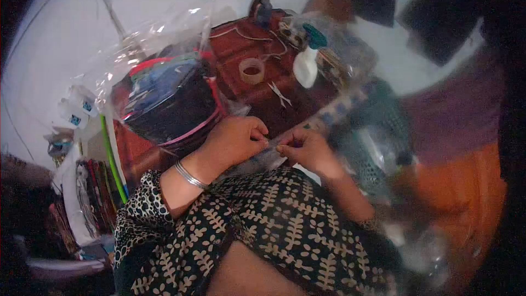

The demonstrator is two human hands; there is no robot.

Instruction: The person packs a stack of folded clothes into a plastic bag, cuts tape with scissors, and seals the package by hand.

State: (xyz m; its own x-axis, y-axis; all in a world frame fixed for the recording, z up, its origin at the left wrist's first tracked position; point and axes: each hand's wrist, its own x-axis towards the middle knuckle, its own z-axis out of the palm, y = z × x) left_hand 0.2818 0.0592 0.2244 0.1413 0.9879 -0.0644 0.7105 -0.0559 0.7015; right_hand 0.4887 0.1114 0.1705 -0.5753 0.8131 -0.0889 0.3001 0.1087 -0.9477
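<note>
My left hand (238,137), with silver bangles at its wrist, is closed in a pinch near the table's front edge. Opposite it, the fingertips of my right hand (309,153) are pinched too, a small gap apart from the left ones. Clear plastic film (262,160) runs between and beneath the two hands, just above my lap. To the left lies a dark folded cloth bundle (175,104) with pink-red edging, inside clear plastic. Small scissors (280,94) rest partly spread beyond my hands, near a roll of tape (252,71).
On the reddish-brown table (233,49) stand a white spray bottle (307,63) with a green head and, at the far edge, an upright iron (262,8). A pale cord lies there. At right is a greenish mesh basket (378,153); stacked fabrics (96,192) are at left.
</note>
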